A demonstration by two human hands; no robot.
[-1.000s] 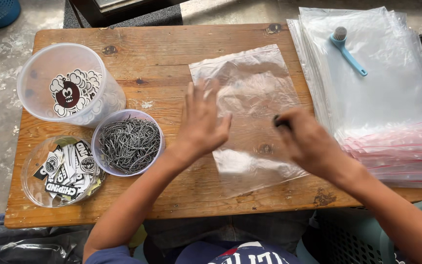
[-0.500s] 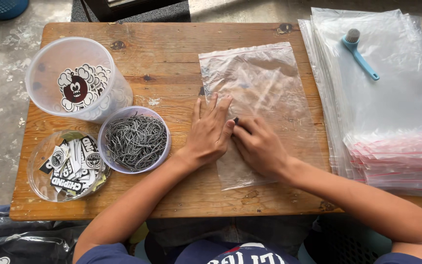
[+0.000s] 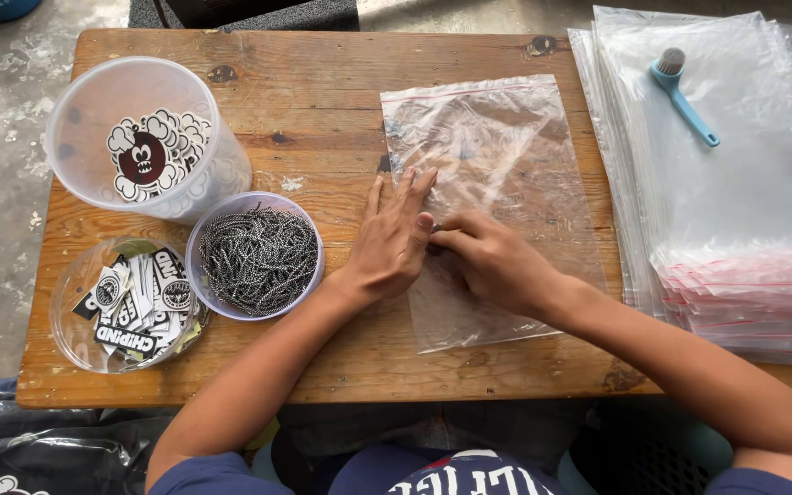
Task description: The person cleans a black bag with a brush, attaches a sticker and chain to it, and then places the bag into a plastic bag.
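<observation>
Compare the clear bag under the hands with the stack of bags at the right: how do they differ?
The single bag lies alone, flat on the wooden table, pressed by the left hand and right hand. The stack of bags is many layers, overhangs the table's right edge, untouched, with a blue brush on top. Both are clear plastic with red-lined edges.

Bright, even daylight, sharp focus, soft shadows, faint plastic glare.

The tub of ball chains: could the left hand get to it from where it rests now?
Probably yes. The left hand lies flat on the clear bag, right beside the tub of ball chains. The tub is open-topped, and only bare table lies between them.
</observation>
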